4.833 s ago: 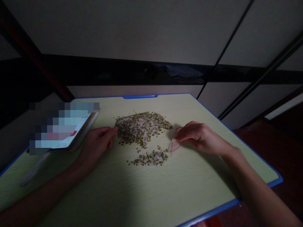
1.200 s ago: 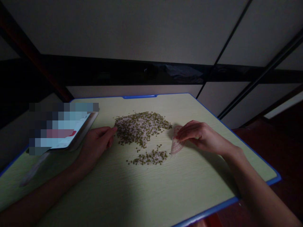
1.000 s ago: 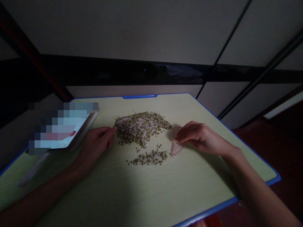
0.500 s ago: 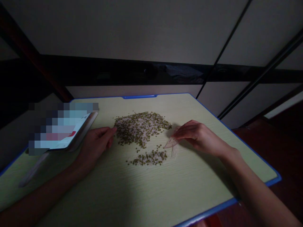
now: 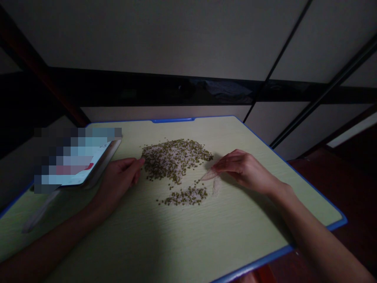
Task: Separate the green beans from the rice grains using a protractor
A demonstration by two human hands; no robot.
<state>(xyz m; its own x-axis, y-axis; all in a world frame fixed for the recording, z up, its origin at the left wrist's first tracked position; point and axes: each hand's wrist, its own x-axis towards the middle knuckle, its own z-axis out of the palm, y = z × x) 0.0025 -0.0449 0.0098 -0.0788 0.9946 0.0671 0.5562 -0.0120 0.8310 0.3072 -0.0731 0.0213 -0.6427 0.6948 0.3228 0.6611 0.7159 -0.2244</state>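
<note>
A large pile of green beans mixed with white rice-like grains (image 5: 176, 157) lies on the table (image 5: 188, 239). In front of it is a smaller strip of the same mix (image 5: 188, 195). My right hand (image 5: 240, 167) pinches a thin, see-through, pinkish pointed piece (image 5: 209, 174), its tip at the right end of the small strip. Just below that piece lies a little patch of pale grains (image 5: 216, 186). My left hand (image 5: 122, 175) is closed, its thumb and forefinger at the left edge of the large pile; whatever its fingers may hold is hidden.
At the left a lit tablet or phone (image 5: 79, 173), partly blurred out, leans on a stand with a pale leg (image 5: 39, 214). Blue edging (image 5: 259, 263) runs round the table. Behind stand pale cabinet panels (image 5: 165, 39) with a dark band.
My right hand has shifted slightly left with the pinkish piece, baring more of the pale grains beneath it. My left hand stays beside the pile.
</note>
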